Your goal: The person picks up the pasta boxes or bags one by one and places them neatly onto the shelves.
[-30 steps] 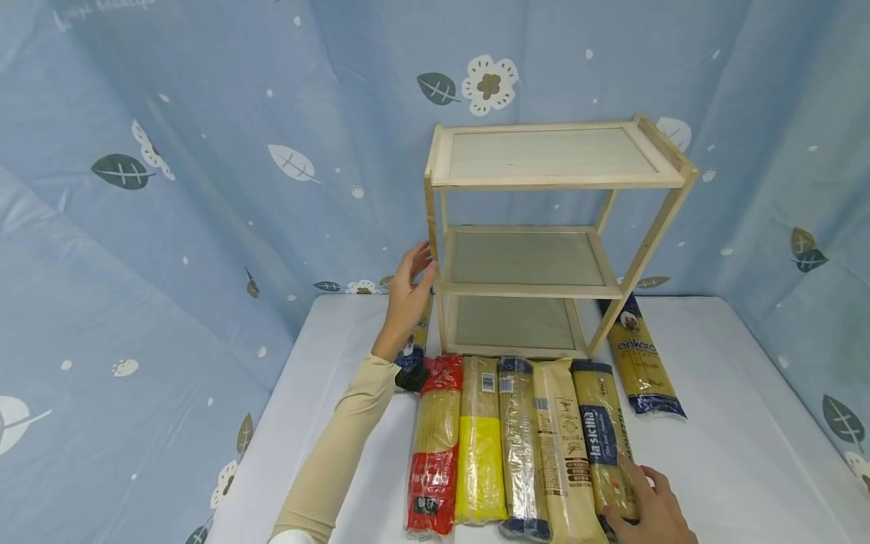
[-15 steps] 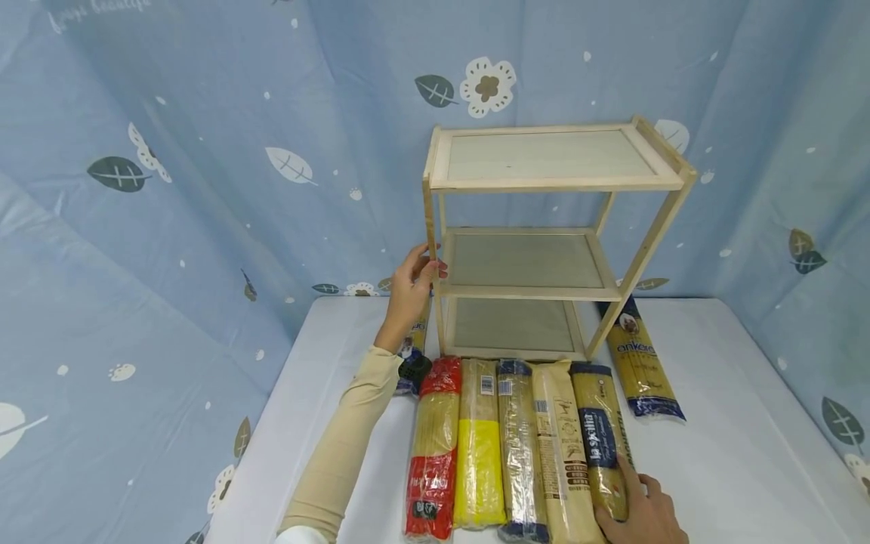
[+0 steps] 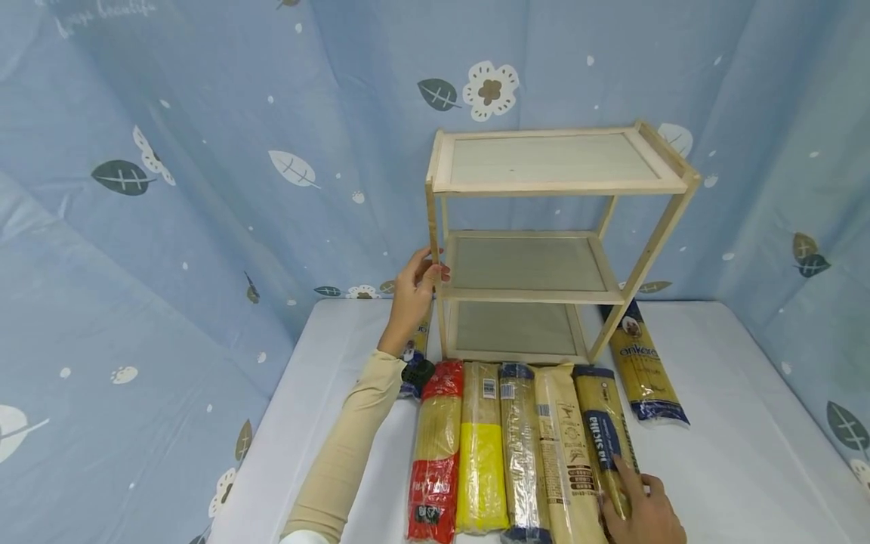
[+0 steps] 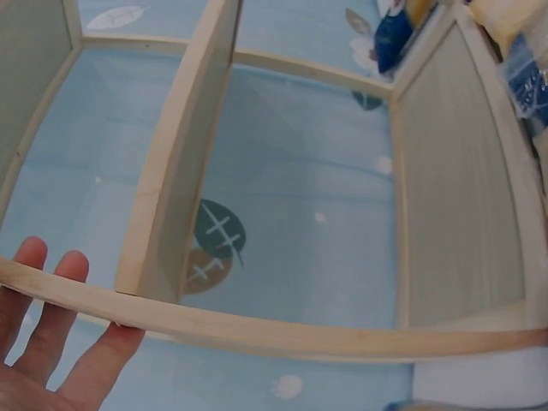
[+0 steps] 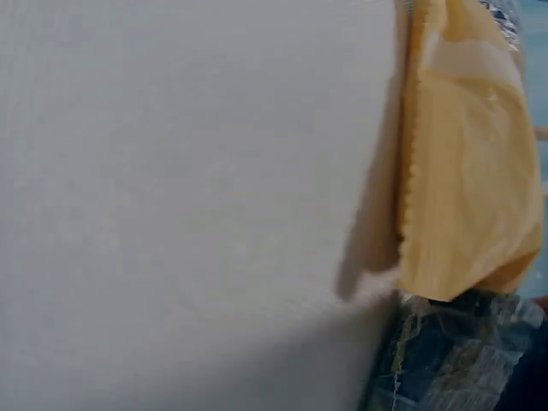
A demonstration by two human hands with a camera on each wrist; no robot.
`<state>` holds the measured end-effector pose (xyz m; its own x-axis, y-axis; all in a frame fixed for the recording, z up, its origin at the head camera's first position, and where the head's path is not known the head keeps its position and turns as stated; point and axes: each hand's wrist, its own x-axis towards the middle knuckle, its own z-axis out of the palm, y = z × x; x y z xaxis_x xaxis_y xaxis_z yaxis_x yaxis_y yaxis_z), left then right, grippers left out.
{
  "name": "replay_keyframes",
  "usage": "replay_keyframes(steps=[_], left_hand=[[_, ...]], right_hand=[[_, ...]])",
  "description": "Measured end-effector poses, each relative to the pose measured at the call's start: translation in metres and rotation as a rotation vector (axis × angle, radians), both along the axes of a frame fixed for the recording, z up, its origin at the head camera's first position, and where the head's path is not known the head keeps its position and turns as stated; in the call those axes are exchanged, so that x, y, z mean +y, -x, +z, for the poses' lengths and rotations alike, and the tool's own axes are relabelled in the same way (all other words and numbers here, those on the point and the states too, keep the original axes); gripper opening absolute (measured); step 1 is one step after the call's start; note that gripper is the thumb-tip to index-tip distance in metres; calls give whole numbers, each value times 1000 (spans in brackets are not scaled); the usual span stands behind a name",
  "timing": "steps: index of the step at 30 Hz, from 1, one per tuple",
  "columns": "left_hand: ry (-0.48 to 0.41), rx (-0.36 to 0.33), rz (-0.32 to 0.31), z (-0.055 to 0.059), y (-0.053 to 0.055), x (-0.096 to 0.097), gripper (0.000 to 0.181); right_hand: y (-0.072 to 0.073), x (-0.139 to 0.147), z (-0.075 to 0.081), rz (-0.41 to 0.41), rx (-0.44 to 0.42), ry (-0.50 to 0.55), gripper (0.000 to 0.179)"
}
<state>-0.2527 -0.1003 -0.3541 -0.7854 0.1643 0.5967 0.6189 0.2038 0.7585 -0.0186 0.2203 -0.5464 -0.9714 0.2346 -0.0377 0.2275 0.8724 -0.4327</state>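
My left hand [image 3: 411,296] holds the left front post of a small wooden three-tier shelf [image 3: 530,298]. In the left wrist view its fingers lie on both sides of the post [image 4: 300,336]. At the lower right, my right hand [image 3: 646,515] grips the near end of a blue-labelled spaghetti pack [image 3: 600,393], thumb and fingers on either side. That pack is the rightmost in a row lying in front of the shelf. The right wrist view shows a beige pasta pack [image 5: 479,171] and a dark blue pack end [image 5: 462,360]; the hand is hidden there.
Left along the row lie a beige pack [image 3: 566,453], a clear pack [image 3: 522,453], a yellow pack [image 3: 482,476] and a red pack [image 3: 435,483]. A blue-ended pack [image 3: 642,363] lies right of the shelf, another [image 3: 416,340] behind my left wrist. A curtain [image 3: 204,227] hangs behind.
My left hand has moved slightly right and its fingers have come round the shelf post. My right hand has shifted a little on the spaghetti pack, which has tilted slightly.
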Motion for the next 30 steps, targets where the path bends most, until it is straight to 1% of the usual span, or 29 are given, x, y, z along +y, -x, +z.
replay_keyframes(steps=[3, 6, 11, 13, 17, 22, 25, 30], left_hand=[[-6, -8, -1, 0, 0, 0, 29], [-9, -12, -4, 0, -1, 0, 30], [-7, -19, -3, -1, -2, 1, 31], [-4, -24, -2, -1, -2, 1, 31], [1, -19, 0, -1, -2, 0, 31], [-11, -6, -9, -1, 0, -1, 31], [-16, -7, -16, -1, 1, -1, 31], [-17, -11, -27, -1, 2, -1, 31]], right_hand=[[0, 2, 4, -1, 46, 22, 58], [-1, 4, 9, -15, 85, 21, 54], [-3, 8, 19, -51, 216, 10, 47], [-4, 10, 23, -69, 228, 9, 47], [-7, 12, 35, -96, 217, -5, 46], [-12, 15, 51, -101, 272, -19, 44], [-13, 17, 62, -84, 346, -42, 41], [-14, 21, 83, -31, 517, -67, 37]])
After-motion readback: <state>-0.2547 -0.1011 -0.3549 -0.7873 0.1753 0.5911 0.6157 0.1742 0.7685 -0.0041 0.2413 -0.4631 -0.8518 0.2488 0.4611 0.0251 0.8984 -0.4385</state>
